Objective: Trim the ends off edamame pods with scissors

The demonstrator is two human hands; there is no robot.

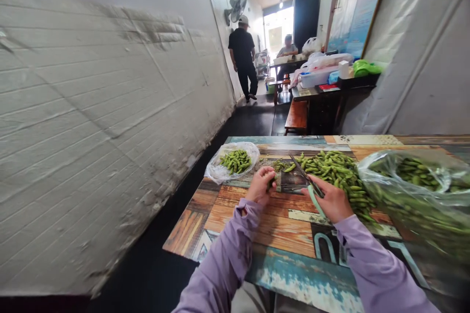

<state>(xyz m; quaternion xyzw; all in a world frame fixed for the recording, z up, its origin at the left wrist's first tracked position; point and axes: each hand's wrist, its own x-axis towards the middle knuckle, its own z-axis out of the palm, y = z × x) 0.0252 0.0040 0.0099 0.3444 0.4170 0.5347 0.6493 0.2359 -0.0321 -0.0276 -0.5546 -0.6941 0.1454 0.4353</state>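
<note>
My left hand (260,186) is closed, its fingertips pinched round a small green soybean pod (271,184) that the fingers mostly hide. In my right hand (335,201) is a pair of scissors (301,170) with pale green handles; its dark blades point up and away to the left, toward the far side of the table. Just beyond the scissors lies a big heap of green soybean pods (334,166), spread over the tabletop. Between that heap and the left-hand bag lie small trimmings (279,165). Farther left, an open plastic bag (216,168) holds a smaller pile of pods.
A large clear plastic bag (400,205) full of pods stands at the right of the patterned wooden table (253,205). A white wall (110,107) runs along the left. Beyond are a person in black (242,46), a seated person, a bench (296,115) and a cluttered table.
</note>
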